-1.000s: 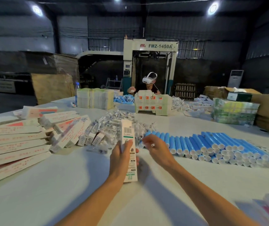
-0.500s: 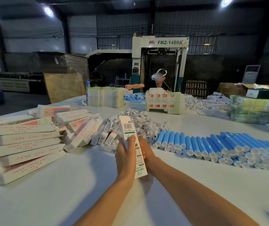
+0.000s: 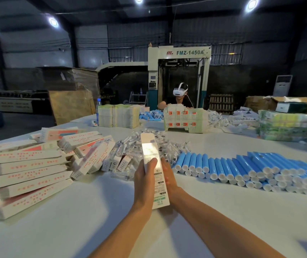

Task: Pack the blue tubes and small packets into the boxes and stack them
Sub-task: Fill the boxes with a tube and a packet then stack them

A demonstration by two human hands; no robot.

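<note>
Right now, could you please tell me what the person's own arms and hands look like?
The left forearm and right forearm are bare to the frame's edge, with no sleeves in view. The left hand and right hand are ungloved. No watch, bracelet or ring shows on the visible parts, and no cables or markings appear on either arm.

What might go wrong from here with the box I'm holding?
The box has its far flap open, so anything inside could slip out if it tips. The blue tubes lie loose beside the right hand; a nudge might roll them. The stack of boxes at left looks uneven and may slide.
</note>
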